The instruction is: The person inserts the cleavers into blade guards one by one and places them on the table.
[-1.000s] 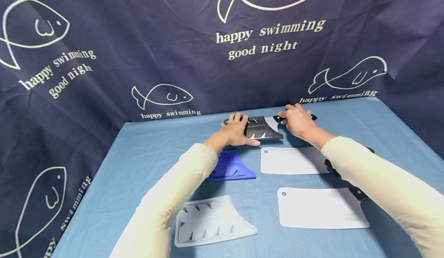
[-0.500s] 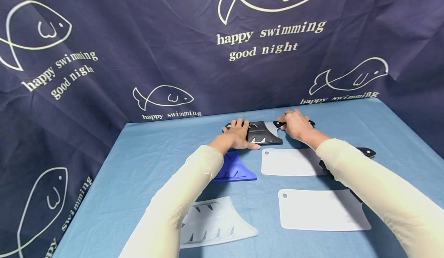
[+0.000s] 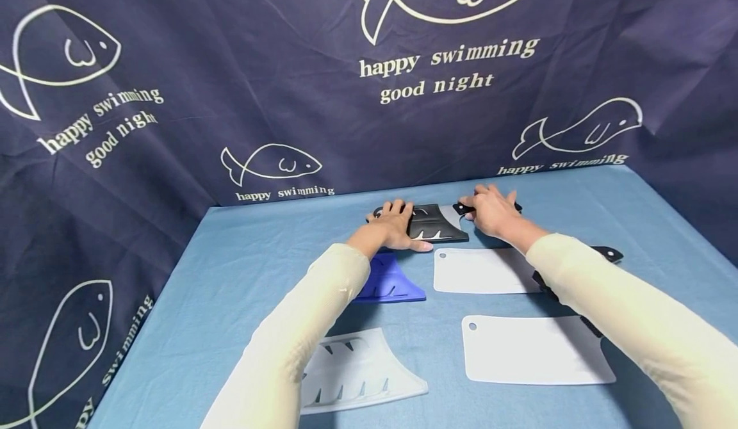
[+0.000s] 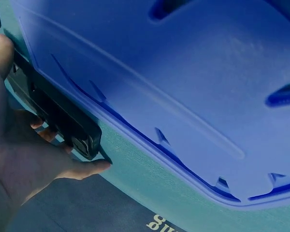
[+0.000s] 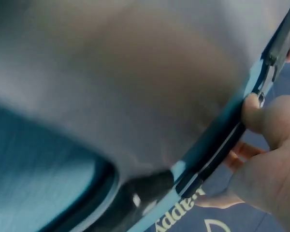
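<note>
In the head view my left hand (image 3: pixel 392 224) spans the left part of a black blade sheath (image 3: pixel 441 224), its thumb along the near edge and fingertips at the far edge. A cleaver sits in that sheath, with only a strip of silver blade (image 3: pixel 451 215) showing. My right hand (image 3: pixel 492 211) grips its black handle, thumb toward the blade. The left wrist view has the left hand (image 4: pixel 34 150) around the end of the sheath (image 4: pixel 58 113). In the right wrist view the right hand (image 5: pixel 266 159) holds the handle (image 5: pixel 212 157).
A blue sheath (image 3: pixel 389 282) and a translucent white sheath (image 3: pixel 363 371) lie flat on the blue cloth, partly under my left arm. Two cleavers with pale blades, one farther (image 3: pixel 481 270) and one nearer (image 3: pixel 533 350), lie on the right; my right sleeve covers parts of their handles.
Both hands have come slightly toward me with the sheathed cleaver. The right sleeve has shifted, uncovering more of the farther pale cleaver's handle. Holds look the same.
</note>
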The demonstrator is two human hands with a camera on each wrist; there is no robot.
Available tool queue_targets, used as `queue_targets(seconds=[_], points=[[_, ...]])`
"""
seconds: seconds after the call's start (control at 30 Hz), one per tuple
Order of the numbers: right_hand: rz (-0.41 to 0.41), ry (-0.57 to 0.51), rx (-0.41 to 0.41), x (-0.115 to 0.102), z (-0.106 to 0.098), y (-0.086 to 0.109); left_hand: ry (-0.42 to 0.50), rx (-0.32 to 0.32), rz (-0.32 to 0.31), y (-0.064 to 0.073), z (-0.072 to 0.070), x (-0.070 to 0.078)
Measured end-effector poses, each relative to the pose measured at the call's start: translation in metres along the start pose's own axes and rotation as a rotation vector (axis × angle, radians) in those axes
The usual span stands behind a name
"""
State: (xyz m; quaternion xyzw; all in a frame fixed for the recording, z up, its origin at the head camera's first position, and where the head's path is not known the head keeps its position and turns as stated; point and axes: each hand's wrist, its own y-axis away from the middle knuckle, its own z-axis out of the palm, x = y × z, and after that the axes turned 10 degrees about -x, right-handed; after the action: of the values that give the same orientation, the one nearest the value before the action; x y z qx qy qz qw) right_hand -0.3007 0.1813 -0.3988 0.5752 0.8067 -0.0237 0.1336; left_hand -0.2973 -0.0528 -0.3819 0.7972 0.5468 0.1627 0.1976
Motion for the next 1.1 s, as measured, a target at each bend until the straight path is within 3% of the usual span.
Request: queue_targets(seconds=[0.27,0.53,0.67,0.83,1.1], points=[[-0.033,-0.008,0.031,0.014,-0.019,0.020,0.061,0.047,0.092,0.010,0.000,-0.016],[-0.003,0.042,0.054,0.025,-0.035,0.055,0.095,0.155,0.249,0.040,0.003,-0.029],[-0.020,0.056,0.069,0.027,-0.042,0.078,0.090,0.218,0.272,0.060,0.012,-0.039],[-0.037,0.031,0.050,0.034,-0.044,0.105,0.113,0.235,0.281,0.083,0.025,-0.055],[-0.070,0.007,0.072,0.050,-0.034,0.137,0.138,0.278,0.292,0.104,0.044,-0.075]])
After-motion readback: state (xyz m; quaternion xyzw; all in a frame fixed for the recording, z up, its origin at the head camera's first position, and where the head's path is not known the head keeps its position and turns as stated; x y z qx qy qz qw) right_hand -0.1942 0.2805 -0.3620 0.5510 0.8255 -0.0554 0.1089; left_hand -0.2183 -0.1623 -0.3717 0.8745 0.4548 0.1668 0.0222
